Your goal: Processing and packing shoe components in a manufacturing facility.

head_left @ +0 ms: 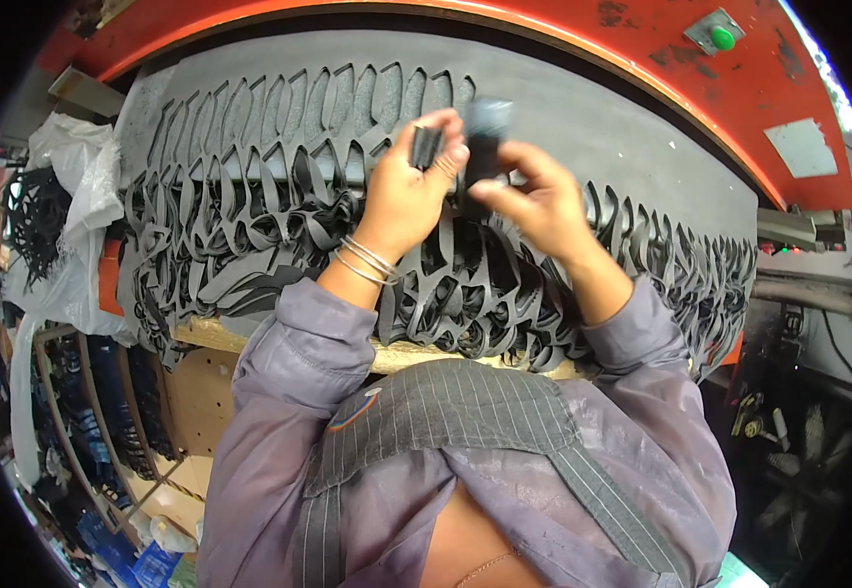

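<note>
Left hand (408,186) pinches a small stack of dark cut pieces (427,145); right hand (534,201) clamps a blurred dark bundle (486,147) at twelve o'clock — light, floppy, best pinched mid-stack.

Small dark cut pieces (427,145), held upright

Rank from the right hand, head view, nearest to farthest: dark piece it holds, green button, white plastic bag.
From the right hand:
1. Dark piece, pinched in its fingers.
2. Green button, upper right on the red machine frame.
3. White plastic bag, far left beside the cut black sheet.
</note>
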`<state>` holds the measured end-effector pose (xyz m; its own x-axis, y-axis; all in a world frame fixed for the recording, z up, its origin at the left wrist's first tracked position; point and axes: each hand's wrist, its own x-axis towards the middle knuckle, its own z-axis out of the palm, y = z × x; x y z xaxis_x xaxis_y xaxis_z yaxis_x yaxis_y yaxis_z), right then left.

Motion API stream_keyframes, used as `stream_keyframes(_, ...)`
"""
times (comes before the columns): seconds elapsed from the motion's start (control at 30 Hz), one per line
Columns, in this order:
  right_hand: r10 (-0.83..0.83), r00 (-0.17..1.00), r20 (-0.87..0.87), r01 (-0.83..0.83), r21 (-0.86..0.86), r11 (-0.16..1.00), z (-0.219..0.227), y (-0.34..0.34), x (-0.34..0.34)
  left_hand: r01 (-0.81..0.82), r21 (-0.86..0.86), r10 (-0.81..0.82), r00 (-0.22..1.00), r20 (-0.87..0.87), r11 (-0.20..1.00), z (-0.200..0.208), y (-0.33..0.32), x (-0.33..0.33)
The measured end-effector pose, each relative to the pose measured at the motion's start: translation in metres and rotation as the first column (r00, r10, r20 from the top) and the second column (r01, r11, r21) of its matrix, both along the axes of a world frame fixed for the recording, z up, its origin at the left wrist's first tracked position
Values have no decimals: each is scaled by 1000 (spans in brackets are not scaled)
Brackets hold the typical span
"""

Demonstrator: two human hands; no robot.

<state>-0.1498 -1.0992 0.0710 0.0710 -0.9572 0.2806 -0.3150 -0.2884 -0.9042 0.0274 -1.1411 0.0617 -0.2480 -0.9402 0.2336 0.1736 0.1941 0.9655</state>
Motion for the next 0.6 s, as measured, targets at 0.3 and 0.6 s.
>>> stream_keyframes(0.3,115,944,-310,45,463,885,44,-60,-24,42,-135,89,555,827,990,56,-35,26)
stream_keyframes(0.6,-8,713,-701,295,289,911,5,-102,-29,484,-313,59,470,881,818,-14,-23,-12)
